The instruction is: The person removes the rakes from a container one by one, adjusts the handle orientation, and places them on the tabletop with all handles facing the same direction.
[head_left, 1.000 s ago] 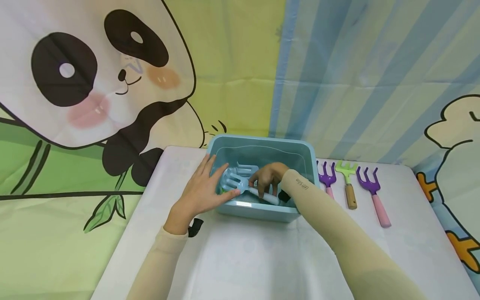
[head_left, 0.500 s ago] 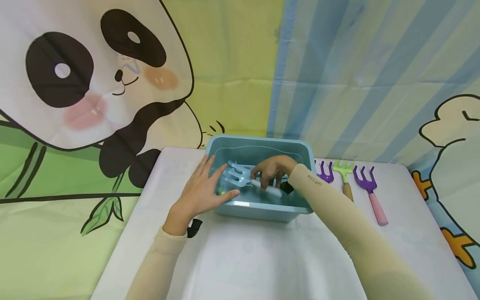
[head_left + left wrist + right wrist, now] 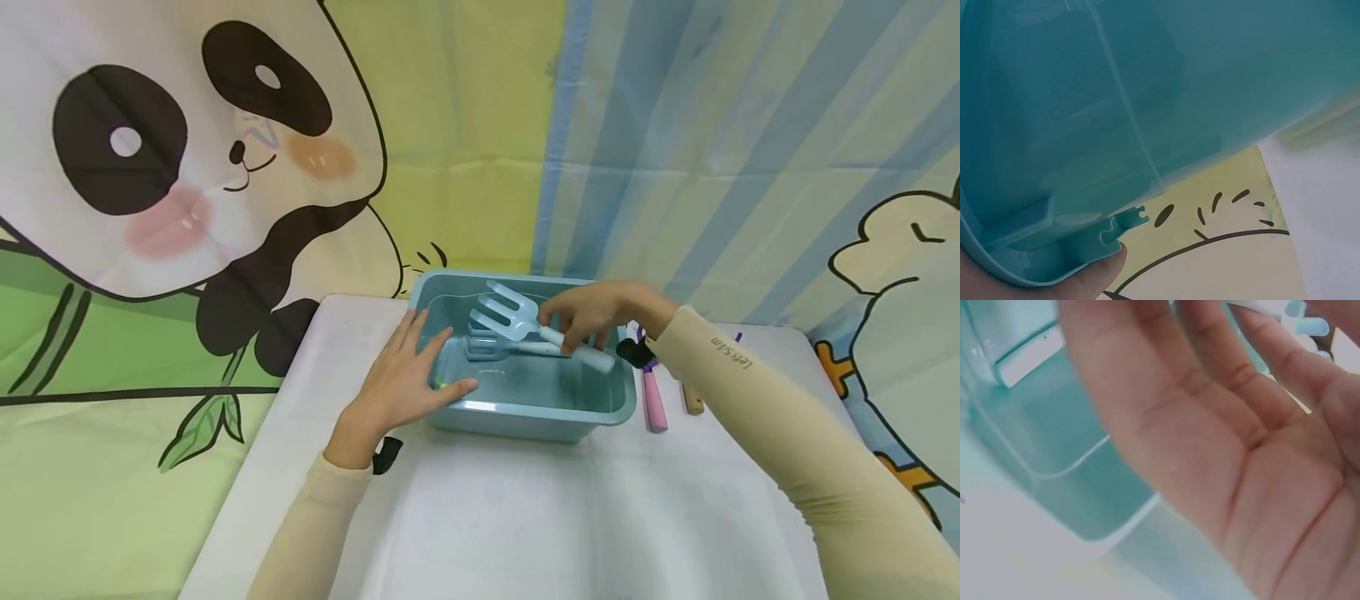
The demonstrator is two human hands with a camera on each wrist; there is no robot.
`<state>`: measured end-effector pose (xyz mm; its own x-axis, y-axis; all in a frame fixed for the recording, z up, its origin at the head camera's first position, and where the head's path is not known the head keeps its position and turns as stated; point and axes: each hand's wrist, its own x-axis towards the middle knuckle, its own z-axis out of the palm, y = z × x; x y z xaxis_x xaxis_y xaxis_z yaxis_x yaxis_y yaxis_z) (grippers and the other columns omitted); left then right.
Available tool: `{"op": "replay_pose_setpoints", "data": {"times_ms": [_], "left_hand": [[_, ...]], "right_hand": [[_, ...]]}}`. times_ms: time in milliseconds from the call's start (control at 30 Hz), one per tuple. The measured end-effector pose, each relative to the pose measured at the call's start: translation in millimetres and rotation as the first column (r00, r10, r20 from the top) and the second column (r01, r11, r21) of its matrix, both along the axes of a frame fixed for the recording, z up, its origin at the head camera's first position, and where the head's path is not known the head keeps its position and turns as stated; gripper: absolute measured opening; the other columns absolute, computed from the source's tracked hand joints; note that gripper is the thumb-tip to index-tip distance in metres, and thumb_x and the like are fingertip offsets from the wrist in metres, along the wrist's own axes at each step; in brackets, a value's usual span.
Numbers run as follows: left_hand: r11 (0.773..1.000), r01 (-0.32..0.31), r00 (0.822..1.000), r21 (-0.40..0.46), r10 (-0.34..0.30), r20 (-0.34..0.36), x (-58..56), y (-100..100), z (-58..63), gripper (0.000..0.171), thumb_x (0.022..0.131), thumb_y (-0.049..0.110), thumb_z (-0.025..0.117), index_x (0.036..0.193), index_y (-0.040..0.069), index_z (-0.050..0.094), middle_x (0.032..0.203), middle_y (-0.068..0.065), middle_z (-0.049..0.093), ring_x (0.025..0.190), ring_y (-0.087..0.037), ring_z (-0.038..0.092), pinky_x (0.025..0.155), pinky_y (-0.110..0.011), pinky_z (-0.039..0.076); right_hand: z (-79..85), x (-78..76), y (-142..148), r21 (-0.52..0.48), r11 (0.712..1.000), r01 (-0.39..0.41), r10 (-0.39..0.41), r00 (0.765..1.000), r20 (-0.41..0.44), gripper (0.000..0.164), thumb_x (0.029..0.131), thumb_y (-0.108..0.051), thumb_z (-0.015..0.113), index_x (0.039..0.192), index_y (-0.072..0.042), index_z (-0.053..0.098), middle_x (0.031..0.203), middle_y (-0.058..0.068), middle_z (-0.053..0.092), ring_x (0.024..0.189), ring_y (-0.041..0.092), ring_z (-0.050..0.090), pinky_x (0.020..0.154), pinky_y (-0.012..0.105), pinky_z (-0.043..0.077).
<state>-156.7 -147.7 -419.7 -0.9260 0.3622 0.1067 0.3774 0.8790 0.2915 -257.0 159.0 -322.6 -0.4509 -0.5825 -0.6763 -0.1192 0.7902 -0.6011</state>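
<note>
My right hand [image 3: 592, 312] pinches the white handle of a light blue toy hand fork [image 3: 517, 315] over the blue plastic bin [image 3: 525, 423], its tines pointing left. Another blue tool with a pale handle [image 3: 546, 347] lies inside the bin, partly covered by the fork and hand. My left hand [image 3: 397, 375] rests on the bin's left front corner, fingers spread and straight. In the left wrist view, part of that hand [image 3: 1100, 272] touches the rim. The right wrist view is mostly filled by the palm [image 3: 1210, 462], with the bin beyond it.
Right of the bin, a pink handle [image 3: 653, 404] and a wooden handle [image 3: 692, 398] show on the white tabletop [image 3: 495, 508]; my right forearm hides the rest of those tools. Behind hangs a printed cloth [image 3: 465, 150] with a panda.
My right hand has lifted the light blue fork from low in the bin and moved it up and right. The left hand stays at the corner. The forearm now covers the row of tools.
</note>
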Motion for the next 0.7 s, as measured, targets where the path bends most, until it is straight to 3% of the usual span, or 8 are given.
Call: {"op": "replay_pose_setpoints", "data": {"times_ms": [200,400,700], "left_hand": [[1.0,0.003,1.0,-0.008,-0.003,0.003,0.9,0,0.4,0.101,0.083,0.088,0.037,0.155,0.017,0.04,0.164,-0.019,0.014,0.152,-0.034,-0.002,0.117,-0.056,0.016],[1.0,0.0,1.0,-0.01,0.0,0.0,0.9,-1,-0.6,0.1,0.083,0.088,0.038,0.155,0.018,0.04,0.164,-0.019,0.015,0.152,-0.034,-0.001,0.117,-0.057,0.018],[1.0,0.003,1.0,-0.005,-0.003,0.014,1.5,0,0.7,0.1,0.083,0.087,0.039,0.155,0.017,0.04,0.164,-0.019,0.014,0.152,-0.033,-0.002,0.117,-0.057,0.016]], "right_hand": [[14.5,16.1,19,-0.128,0.99,0.059,-0.057,0.998,0.017,0.043,0.095,-0.008,0.068,0.131,-0.007,0.044,0.109,0.017,0.058,0.091,0.027,0.061,0.073,0.042,0.057],[9.5,25.3,36,-0.218,0.959,0.181,-0.176,0.983,0.044,0.05,0.095,-0.011,0.069,0.137,-0.005,0.042,0.114,0.02,0.054,0.097,0.03,0.061,0.079,0.045,0.058],[-8.4,40.8,47,-0.379,0.838,0.392,-0.362,0.92,0.15,0.053,0.095,-0.007,0.068,0.136,0.002,0.036,0.109,0.02,0.055,0.094,0.031,0.061,0.081,0.051,0.056]]}}
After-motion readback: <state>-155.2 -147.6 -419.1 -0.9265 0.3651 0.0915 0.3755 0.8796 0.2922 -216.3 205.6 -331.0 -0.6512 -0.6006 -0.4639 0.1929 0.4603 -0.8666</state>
